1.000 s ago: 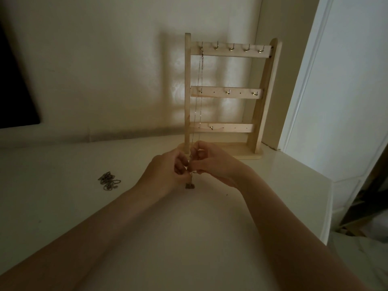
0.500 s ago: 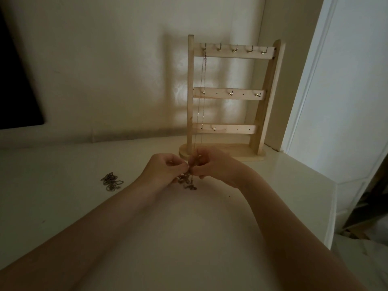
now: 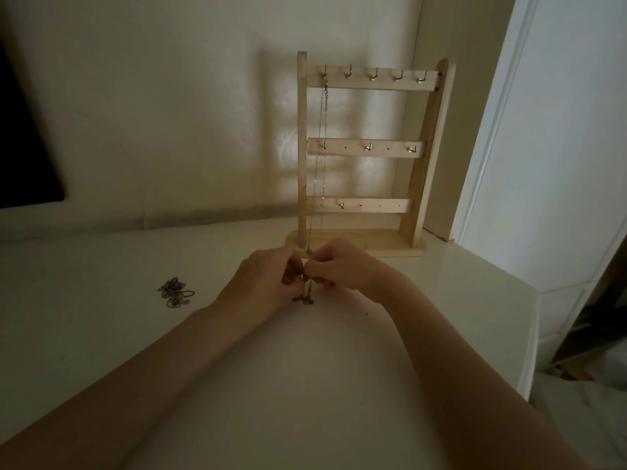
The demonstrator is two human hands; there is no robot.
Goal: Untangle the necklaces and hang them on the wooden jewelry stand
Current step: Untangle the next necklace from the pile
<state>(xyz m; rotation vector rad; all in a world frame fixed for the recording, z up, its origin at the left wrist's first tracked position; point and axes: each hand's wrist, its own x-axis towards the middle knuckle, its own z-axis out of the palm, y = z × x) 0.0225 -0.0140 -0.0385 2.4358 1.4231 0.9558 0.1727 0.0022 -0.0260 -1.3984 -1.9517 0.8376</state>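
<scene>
The table (image 3: 101, 334) is a smooth, pale, matte slab under both forearms. Beyond the hands, the stand (image 3: 359, 245) rises upright on an oval base: light, unfinished wood, two posts joined by three flat bars, each bar carrying small metal hooks. The right post leans inward toward the top.

The left hand (image 3: 261, 283) and right hand (image 3: 342, 266) meet fingertip to fingertip just in front of the base. Both have curled fingers pinching a tangle (image 3: 305, 295), a dark, knotted cluster of fine chain. Part of it droops below the fingertips to or near the table; contact cannot be confirmed.

A hung chain (image 3: 324, 137), thin and silvery, drops from the leftmost top hook as a narrow loop. Its lower end reaches the area directly behind the fingertips.

Well to the left of the left hand, a pile (image 3: 174, 292) of dark, looped chain lies on the table.
</scene>
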